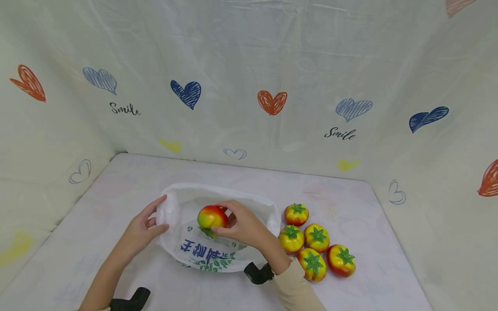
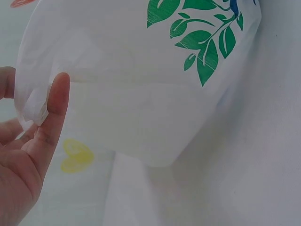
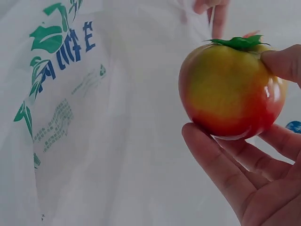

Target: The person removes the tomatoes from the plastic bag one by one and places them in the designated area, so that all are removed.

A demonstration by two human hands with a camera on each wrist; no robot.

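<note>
A white plastic bag (image 1: 218, 198) with blue lettering and green leaves lies on the table, its mouth spread wide. My left hand (image 1: 139, 231) pinches the bag's left rim; in the left wrist view the thumb (image 2: 57, 101) is in front of the plastic and fingers are behind it. Above the bag's mouth my right hand (image 1: 243, 224) grips a shiny red-and-yellow toy tomato (image 1: 211, 217) with a green leafy top. The right wrist view shows the tomato (image 3: 230, 89) held between the thumb (image 3: 284, 63) and the fingers below.
Several similar tomatoes (image 1: 317, 237) stand grouped to the right of the bag, near the right forearm. The pale tabletop (image 1: 365, 211) ends at a light curtain (image 1: 233, 56) printed with hearts. Black straps with dark mounts (image 1: 258, 273) sit on both wrists.
</note>
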